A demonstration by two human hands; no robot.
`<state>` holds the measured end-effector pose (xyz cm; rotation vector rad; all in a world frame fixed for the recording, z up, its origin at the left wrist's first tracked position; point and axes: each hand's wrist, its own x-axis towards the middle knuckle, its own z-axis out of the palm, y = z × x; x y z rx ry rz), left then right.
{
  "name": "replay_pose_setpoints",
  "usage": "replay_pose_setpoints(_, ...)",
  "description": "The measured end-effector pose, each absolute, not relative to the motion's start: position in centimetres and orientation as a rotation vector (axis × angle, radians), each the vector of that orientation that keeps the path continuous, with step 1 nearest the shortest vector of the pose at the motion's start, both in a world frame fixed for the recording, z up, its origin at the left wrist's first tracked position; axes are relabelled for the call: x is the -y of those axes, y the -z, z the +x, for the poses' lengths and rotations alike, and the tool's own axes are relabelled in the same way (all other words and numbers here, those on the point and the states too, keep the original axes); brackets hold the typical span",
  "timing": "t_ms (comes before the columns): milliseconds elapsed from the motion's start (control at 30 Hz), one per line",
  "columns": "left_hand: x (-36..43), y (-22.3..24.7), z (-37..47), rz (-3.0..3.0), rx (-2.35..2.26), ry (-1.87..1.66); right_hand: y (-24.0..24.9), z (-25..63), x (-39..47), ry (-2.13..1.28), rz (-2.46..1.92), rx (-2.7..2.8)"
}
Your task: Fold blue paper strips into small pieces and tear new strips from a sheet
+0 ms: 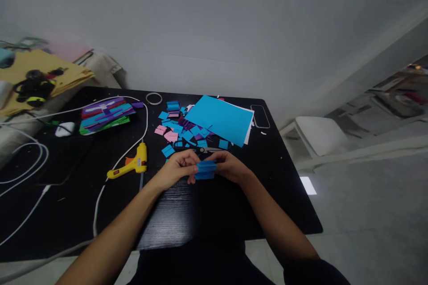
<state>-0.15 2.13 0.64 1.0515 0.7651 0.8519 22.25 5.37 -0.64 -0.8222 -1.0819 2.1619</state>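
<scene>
Between both hands, over the near middle of the black table, is a small folded blue paper piece (pixel 205 170). My left hand (pixel 179 168) pinches its left edge between thumb and fingers. At its right edge, my right hand (pixel 229 166) grips it with the fingertips. Just beyond the hands lie scissors (pixel 202 150), partly covered by scattered blue paper squares (pixel 168 150) and pink paper pieces (pixel 171 136). A large blue sheet (pixel 222 118) rests on white paper behind them.
A yellow glue gun (pixel 133 164) with a white cable lies left of my left hand. Farther left are stacked coloured strips (pixel 107 116), a white case (pixel 65 129) and a dark phone (pixel 65 160). A tape ring (pixel 154 98) sits at the back; a white stool (pixel 319 136) stands right.
</scene>
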Motion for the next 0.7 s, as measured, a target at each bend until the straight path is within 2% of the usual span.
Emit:
replay_pose_setpoints(167, -1.8, -0.7, -0.9, 0.859, -0.666, -0.893, 0.6, 22.2, -5.5, -2.141, -0.739, 1.198)
replay_pose_setpoints(233, -1.9, -0.9, -1.6, 0.777, -0.642, -0.984, 0.6, 21.9, -5.7, -1.884, -0.841, 1.331)
replay_pose_setpoints(367, -2.6, -1.5, -2.8, 0.643, -0.600, -1.227, 0.9, 21.2, -6.2, -1.039, -1.126, 1.770)
replay_pose_setpoints(433, -2.9, -1.9, -3.0, 0.480, -0.552, -1.383, 1.3, 21.0, -6.4, -0.771, -1.173, 1.984)
replay_pose_setpoints(700, -3.3, -2.3, -2.8, 0.233, -0.402, -1.441, 3.2, 20.0, -7.2, -0.404, -1.194, 2.393)
